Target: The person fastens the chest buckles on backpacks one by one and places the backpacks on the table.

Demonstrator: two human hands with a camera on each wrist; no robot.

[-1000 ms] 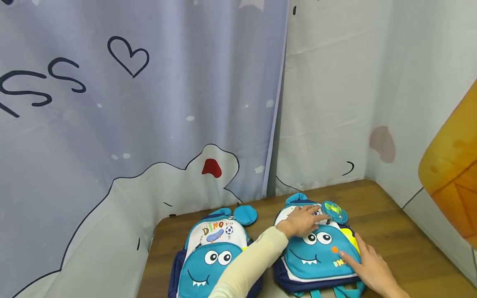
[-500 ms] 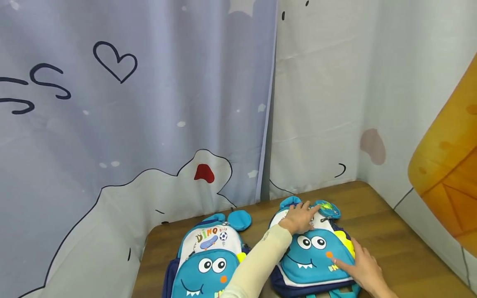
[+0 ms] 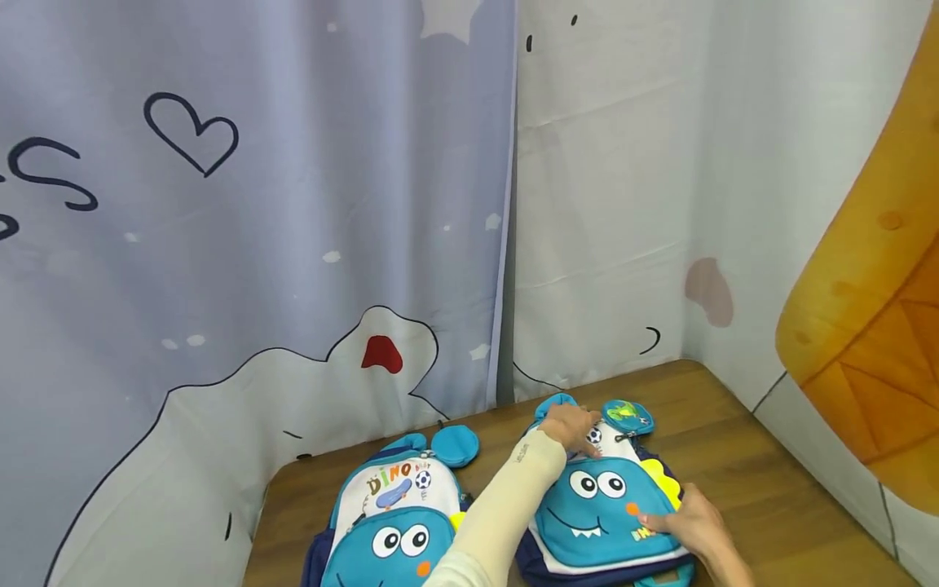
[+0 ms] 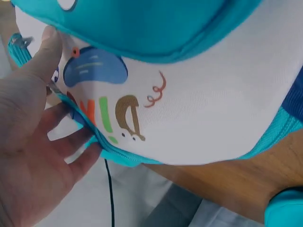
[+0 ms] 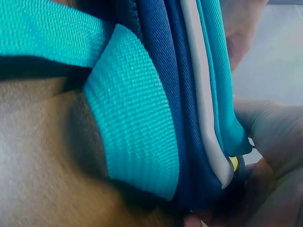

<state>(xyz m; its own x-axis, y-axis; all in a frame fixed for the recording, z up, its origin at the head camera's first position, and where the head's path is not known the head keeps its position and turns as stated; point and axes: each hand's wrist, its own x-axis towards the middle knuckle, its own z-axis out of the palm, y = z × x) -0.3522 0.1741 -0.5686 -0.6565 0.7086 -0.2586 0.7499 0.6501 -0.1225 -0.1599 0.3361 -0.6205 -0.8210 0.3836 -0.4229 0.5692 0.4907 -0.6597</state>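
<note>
Here, gripped the dino backpack [image 3: 594, 501] from 2 sides on the wooden table [image 3: 785, 505].
Pinched its top edge with the left hand [image 3: 574, 426], laying the thumb on the white front panel [image 4: 203, 109] and the fingers along the zip [image 4: 118, 152]; held its yellow-spiked side with the right hand [image 3: 693, 522], resting the thumb on the blue front pocket [image 3: 619, 542] and bending the fingers round the side. Had a 2nd backpack [image 3: 392, 518] left of it and a printed curtain [image 3: 293, 228] behind.
</note>
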